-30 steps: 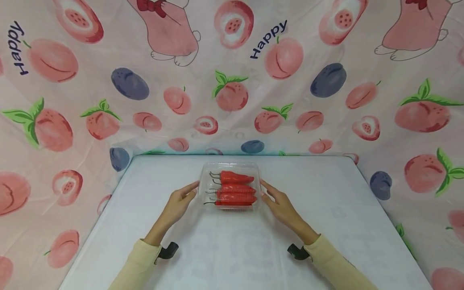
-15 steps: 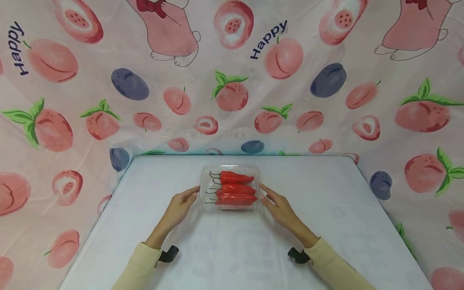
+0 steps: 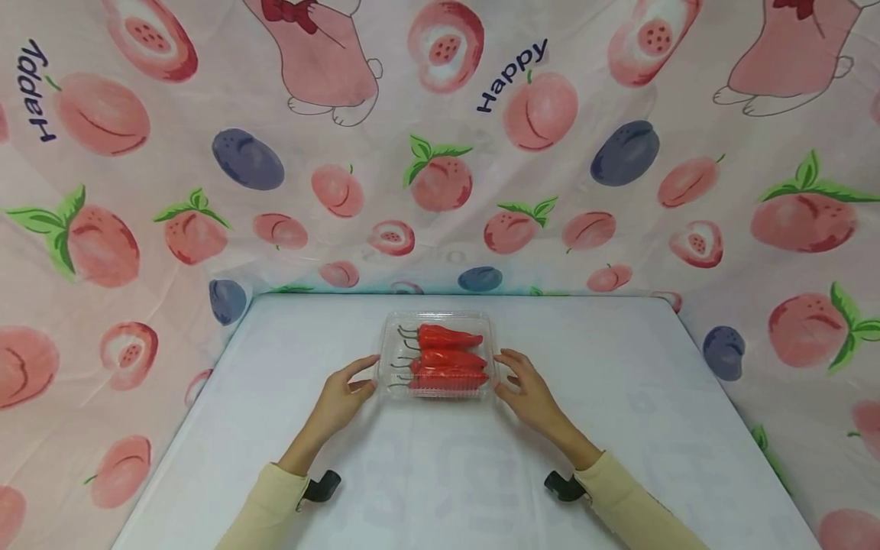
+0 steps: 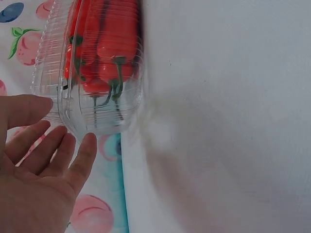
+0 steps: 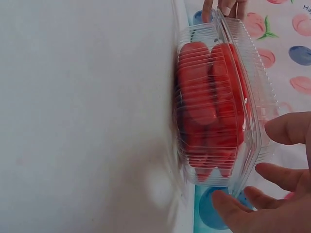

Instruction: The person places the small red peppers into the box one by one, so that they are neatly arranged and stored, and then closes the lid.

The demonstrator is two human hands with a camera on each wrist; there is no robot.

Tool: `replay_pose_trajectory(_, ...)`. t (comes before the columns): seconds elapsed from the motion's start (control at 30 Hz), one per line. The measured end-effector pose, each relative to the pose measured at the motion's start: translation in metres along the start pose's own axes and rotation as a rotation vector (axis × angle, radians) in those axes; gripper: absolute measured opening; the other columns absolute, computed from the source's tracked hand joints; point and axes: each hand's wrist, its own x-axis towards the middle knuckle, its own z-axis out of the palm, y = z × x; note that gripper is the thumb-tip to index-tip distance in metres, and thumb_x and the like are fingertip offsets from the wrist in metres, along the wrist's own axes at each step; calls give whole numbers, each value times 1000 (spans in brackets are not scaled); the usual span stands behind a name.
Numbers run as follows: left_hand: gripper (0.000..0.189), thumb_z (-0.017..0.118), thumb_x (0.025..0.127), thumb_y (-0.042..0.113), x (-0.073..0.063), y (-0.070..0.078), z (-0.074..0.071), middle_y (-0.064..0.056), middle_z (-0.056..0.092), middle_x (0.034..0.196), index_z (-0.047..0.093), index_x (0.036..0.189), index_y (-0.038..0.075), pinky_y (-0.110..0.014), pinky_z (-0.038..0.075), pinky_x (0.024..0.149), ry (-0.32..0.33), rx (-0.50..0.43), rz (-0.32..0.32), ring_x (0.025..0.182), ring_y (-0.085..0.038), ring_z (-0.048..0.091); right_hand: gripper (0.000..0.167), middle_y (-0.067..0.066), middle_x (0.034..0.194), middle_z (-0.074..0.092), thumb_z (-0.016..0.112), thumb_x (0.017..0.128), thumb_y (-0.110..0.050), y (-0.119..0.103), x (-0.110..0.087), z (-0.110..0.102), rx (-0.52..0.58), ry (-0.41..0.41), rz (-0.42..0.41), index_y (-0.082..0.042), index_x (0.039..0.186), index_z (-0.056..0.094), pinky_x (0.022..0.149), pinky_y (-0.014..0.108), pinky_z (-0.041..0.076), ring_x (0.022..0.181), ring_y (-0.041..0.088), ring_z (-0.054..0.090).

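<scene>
Near the far edge of the table lies a clear plastic clamshell box (image 3: pixel 386 344), its lid closed over several long red peppers (image 3: pixel 447 359) with green stems. The stems point toward my left hand (image 3: pixel 338 393), whose loosely spread fingers (image 4: pixel 83 158) are right at the box's left end. On the opposite end is my right hand (image 3: pixel 535 393), thumb and fingers apart, with fingertips (image 5: pixel 265 167) close to the lid's rim. Neither hand is curled round the box. The undersides of the peppers are hidden.
A white-covered table (image 3: pixel 440 473) spreads in front of the box. Behind and beside it hangs a pink cloth (image 3: pixel 440 122) printed with fruit. Black camera mounts (image 3: pixel 321 486) stick out from both sleeves.
The box has settled lower and lies flatter than a second ago. Both hands have loosened, their fingers spreading away from the box's ends.
</scene>
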Motion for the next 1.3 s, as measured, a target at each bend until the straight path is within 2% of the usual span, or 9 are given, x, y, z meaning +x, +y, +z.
replay_pose_trajectory(0.23,44,65,88,-3,2,-6,3,-19,54,141,59,131,2,-42,52,101,29,-43,21,126,-37,57,48,21,148,43,63,94,-13,6,0,1,-6,-51,96,-5,139,48,106,52,46,137,43,44)
replay_pose_trajectory(0.4,40,64,90,1,1,-9,6,-21,60,134,60,129,2,-40,56,95,34,-41,-24,120,-36,63,48,19,142,49,61,95,-13,7,1,1,-7,-79,133,-7,140,46,103,49,50,128,39,52)
replay_pose_trajectory(0.5,37,63,91,3,1,-11,7,-22,64,128,60,129,2,-37,58,90,31,-43,-39,116,-35,65,46,17,126,56,60,95,-11,9,1,1,1,-93,137,-7,139,46,89,37,57,112,29,60)
replay_pose_trajectory(0.63,36,62,92,4,2,-12,8,-19,65,125,59,128,3,-32,58,89,23,-46,-27,117,-33,63,43,14,104,57,56,96,-10,11,2,0,44,-129,159,-9,138,43,68,23,52,86,18,60)
replay_pose_trajectory(0.77,37,61,91,2,3,-13,8,-20,67,116,57,128,3,-30,58,80,3,-74,-48,105,-30,67,43,14,86,62,50,100,-12,14,3,0,99,-201,198,-11,140,35,63,24,48,72,16,56)
replay_pose_trajectory(0.9,40,56,92,-1,4,-14,7,-25,68,103,52,131,3,-35,58,69,-43,-125,-91,86,-28,69,46,11,70,59,45,104,-15,15,3,1,174,-284,239,-11,144,24,61,27,51,62,16,55)
replay_pose_trajectory(1.1,40,54,94,1,5,-13,7,-22,68,84,49,133,6,-32,56,64,-79,-156,-143,71,-21,64,48,5,66,52,43,104,-14,12,2,1,235,-309,254,-10,145,18,58,27,51,58,16,52)
replay_pose_trajectory(1.17,40,54,94,1,4,-10,7,-20,67,79,48,134,6,-30,54,62,-84,-158,-156,67,-19,62,49,4,65,48,42,104,-13,10,2,1,256,-303,255,-10,146,17,56,27,49,58,16,49)
replay_pose_trajectory(1.3,40,53,95,3,5,-11,9,-15,65,72,46,134,7,-28,50,57,-96,-160,-169,62,-16,57,48,2,64,41,39,104,-6,1,2,0,292,-295,260,-4,145,15,51,24,41,56,15,43)
